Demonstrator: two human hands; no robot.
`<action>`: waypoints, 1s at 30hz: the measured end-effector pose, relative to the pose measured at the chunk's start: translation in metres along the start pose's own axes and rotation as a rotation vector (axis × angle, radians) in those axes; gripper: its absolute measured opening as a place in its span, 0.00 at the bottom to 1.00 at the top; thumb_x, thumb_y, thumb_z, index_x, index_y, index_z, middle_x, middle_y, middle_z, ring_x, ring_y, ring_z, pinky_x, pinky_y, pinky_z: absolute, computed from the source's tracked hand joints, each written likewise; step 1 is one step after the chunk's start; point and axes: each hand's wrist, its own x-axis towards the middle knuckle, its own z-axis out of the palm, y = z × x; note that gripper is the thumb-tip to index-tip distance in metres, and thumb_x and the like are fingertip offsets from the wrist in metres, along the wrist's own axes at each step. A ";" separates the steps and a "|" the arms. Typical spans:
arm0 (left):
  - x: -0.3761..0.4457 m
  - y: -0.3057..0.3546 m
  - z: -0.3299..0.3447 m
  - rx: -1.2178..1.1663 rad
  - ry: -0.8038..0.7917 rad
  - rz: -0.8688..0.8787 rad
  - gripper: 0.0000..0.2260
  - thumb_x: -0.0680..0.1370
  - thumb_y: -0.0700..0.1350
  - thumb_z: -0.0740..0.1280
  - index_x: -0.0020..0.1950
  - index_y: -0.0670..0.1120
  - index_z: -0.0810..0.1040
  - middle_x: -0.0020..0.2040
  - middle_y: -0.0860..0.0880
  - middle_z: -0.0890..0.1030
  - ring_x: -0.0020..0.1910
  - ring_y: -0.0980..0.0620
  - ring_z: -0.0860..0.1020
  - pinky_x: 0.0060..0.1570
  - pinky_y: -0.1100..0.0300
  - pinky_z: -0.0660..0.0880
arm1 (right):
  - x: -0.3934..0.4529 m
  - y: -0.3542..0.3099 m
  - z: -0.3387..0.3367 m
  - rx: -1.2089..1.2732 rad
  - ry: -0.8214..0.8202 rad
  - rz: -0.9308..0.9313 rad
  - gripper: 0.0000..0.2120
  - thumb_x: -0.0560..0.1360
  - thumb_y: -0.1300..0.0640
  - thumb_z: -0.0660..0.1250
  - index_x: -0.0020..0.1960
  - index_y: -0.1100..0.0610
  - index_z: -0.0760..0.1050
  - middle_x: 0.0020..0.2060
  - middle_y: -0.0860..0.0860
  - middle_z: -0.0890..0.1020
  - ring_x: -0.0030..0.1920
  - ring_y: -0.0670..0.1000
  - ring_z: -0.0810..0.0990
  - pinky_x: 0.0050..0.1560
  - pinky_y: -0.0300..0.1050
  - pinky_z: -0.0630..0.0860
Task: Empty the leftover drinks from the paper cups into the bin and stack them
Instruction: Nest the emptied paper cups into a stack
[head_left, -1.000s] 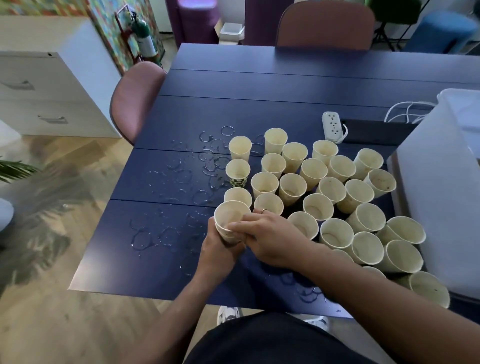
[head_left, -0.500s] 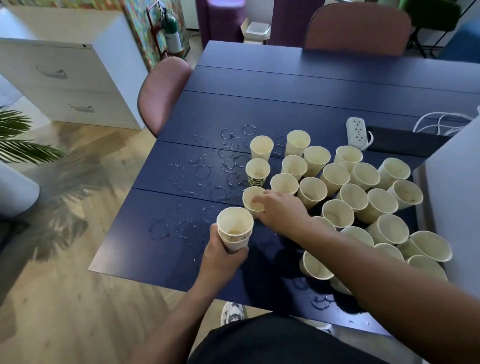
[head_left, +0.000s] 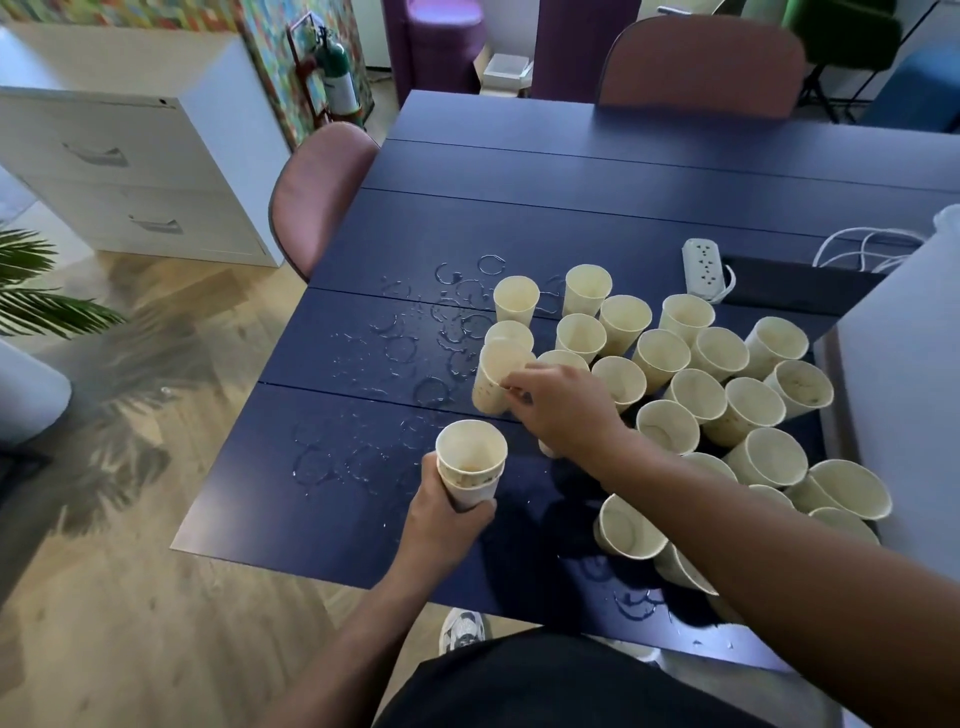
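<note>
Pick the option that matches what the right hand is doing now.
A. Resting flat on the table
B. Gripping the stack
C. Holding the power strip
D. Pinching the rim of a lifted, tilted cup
D: the right hand pinches the tilted cup at its rim, while the left hand holds the stack.

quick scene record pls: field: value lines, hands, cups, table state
left hand: grips a nested stack of cups upright, above the table's near part
right hand: pinches the rim of a single cup, which is tilted
loose cups: many, upright, clustered on the table's right half
table: dark blue, with wet rings and droplets left of the cluster
power strip: white, behind the cups
bin: white wall at the right edge, contents hidden
</note>
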 end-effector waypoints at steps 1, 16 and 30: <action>0.001 0.000 0.001 0.002 -0.003 -0.002 0.25 0.72 0.43 0.76 0.60 0.55 0.66 0.52 0.60 0.77 0.51 0.54 0.77 0.51 0.55 0.74 | -0.001 -0.002 -0.011 0.032 0.081 -0.029 0.08 0.78 0.52 0.68 0.52 0.53 0.84 0.43 0.50 0.85 0.42 0.57 0.81 0.36 0.46 0.75; 0.027 0.030 0.018 -0.038 -0.014 0.040 0.25 0.67 0.51 0.77 0.58 0.56 0.67 0.47 0.51 0.82 0.45 0.46 0.81 0.47 0.42 0.80 | -0.039 -0.009 -0.049 0.155 0.141 -0.201 0.12 0.78 0.52 0.62 0.51 0.51 0.84 0.42 0.47 0.84 0.41 0.57 0.78 0.36 0.55 0.78; 0.029 0.025 0.005 -0.015 0.054 0.073 0.26 0.71 0.47 0.78 0.62 0.54 0.68 0.54 0.54 0.80 0.52 0.50 0.79 0.51 0.56 0.74 | -0.001 -0.003 -0.049 0.203 0.000 0.088 0.11 0.81 0.50 0.64 0.53 0.52 0.84 0.46 0.49 0.84 0.44 0.50 0.79 0.43 0.46 0.76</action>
